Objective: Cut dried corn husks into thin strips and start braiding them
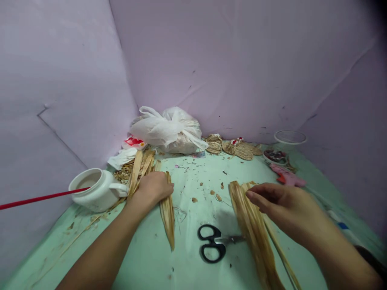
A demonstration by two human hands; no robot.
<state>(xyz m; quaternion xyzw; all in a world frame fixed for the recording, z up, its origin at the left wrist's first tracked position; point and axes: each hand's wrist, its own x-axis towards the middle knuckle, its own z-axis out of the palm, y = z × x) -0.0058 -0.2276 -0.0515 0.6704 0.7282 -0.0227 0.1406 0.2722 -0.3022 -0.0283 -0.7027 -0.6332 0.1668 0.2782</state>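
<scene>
My left hand [155,187] is closed on a short dried leaf strip [168,223], whose pointed end hangs down towards me. Just behind that hand lies a pile of similar dried leaves [137,171]. On the right, my right hand [281,201] pinches the top edge of long, tan dried leaf strips [252,225] between thumb and fingers; its other fingers curl in. The strips run down to the bottom of the view and cover the blade tips of black-handled scissors [213,243], which lie on the table between my hands.
A white ceramic pot [104,197] with a red stick [45,200] in it stands at left. Along the back are a knotted white plastic bag [169,131], coiled woven pieces [242,150], a small dish [275,157] and a pink glue gun [288,175]. Leaf scraps dot the green tabletop [187,169].
</scene>
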